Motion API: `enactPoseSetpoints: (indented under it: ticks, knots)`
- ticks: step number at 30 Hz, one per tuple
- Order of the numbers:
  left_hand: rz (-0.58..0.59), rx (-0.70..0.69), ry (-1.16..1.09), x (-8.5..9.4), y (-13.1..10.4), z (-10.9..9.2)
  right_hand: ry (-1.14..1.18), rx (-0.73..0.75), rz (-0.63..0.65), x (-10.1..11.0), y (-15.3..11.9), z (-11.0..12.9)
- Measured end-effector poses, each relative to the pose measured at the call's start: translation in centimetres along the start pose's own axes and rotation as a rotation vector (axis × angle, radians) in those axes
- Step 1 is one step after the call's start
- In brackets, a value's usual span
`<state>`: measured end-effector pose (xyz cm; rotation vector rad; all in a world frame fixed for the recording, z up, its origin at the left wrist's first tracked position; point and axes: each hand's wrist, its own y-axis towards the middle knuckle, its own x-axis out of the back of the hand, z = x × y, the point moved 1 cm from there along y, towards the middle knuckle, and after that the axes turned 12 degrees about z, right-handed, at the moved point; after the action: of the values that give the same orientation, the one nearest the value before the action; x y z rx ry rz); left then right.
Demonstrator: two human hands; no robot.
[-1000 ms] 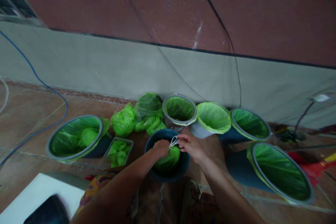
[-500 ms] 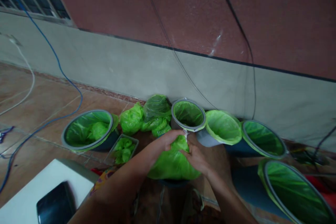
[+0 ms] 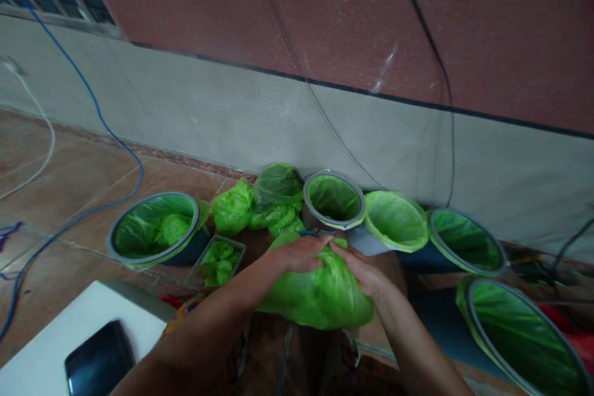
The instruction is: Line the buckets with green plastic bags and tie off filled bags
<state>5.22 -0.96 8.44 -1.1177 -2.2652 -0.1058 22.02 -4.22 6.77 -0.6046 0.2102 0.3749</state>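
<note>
White-topped block, left of the full green bag and nearer the wearer: a dark phone is carried on it.
Lined bin, clear tray and tied-off bags: ranged left of the full green bag, the last set farther back.
Left grip: part-closed, laid over the top of the full green bag, film gathered beneath; thumb hidden.
Full green bag, one: held low between both grips; whether weight is borne from below cannot be told. Judged soft, shifting and moderately heavy; film thin, slippery, easily torn by nails. Best taken by the bunched neck, with a palm spread under the sagging base.
Right grip: part-closed, fingers curved over the bag's crumpled right shoulder.
Lined bins, several: stood behind and right of the full green bag.
</note>
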Motion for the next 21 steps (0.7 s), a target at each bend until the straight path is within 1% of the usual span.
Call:
enactPoseSetpoints:
  ticks: [2, 4, 6, 8, 10, 11, 12, 13, 14, 16, 17, 19, 21]
  knots:
    - [-0.030, 0.045, 0.010, 0.0, 0.4, 0.2, 0.002, -0.018, 0.028, -0.4, -0.8, 1.0]
    - [-0.068, 0.064, -0.008, 0.0, 0.7, 0.2, -0.086, 0.014, 0.032, -0.6, -1.5, 1.8]
    - [-0.109, 0.065, -0.037, 0.2, 0.9, 0.3, -0.217, 0.056, 0.006, -0.5, -2.0, 2.3]
    - [-0.160, 0.069, -0.058, 0.4, 1.0, 0.4, -0.383, 0.112, -0.107, 0.2, -2.4, 2.5]
    - [-0.179, 0.080, -0.073, 0.7, 0.9, 0.7, -0.528, 0.200, -0.266, 0.9, -2.8, 2.6]
    - [-0.178, 0.095, -0.082, 0.8, 0.8, 0.9, -0.586, 0.265, -0.322, 1.2, -3.0, 2.6]
    - [-0.169, 0.110, -0.095, 1.0, 0.8, 1.0, -0.637, 0.330, -0.339, 1.2, -3.2, 2.6]
    - [-0.160, 0.123, -0.114, 1.2, 0.8, 1.2, -0.688, 0.383, -0.318, 1.1, -3.4, 2.6]
    - [-0.159, 0.132, -0.144, 1.3, 0.8, 1.3, -0.741, 0.414, -0.266, 0.7, -3.5, 2.5]
    - [-0.182, 0.132, -0.230, 1.4, 0.9, 1.4, -0.837, 0.415, -0.150, -0.4, -3.6, 2.2]
    - [-0.194, 0.121, -0.281, 1.4, 1.0, 1.4, -0.869, 0.391, -0.113, -1.1, -3.6, 2.0]
    - [-0.211, 0.103, -0.383, 1.2, 1.1, 1.3, -0.914, 0.315, -0.080, -2.2, -3.4, 1.5]
    - [-0.196, 0.105, -0.478, 0.9, 1.2, 1.0, -0.926, 0.236, -0.056, -2.7, -3.2, 1.0]
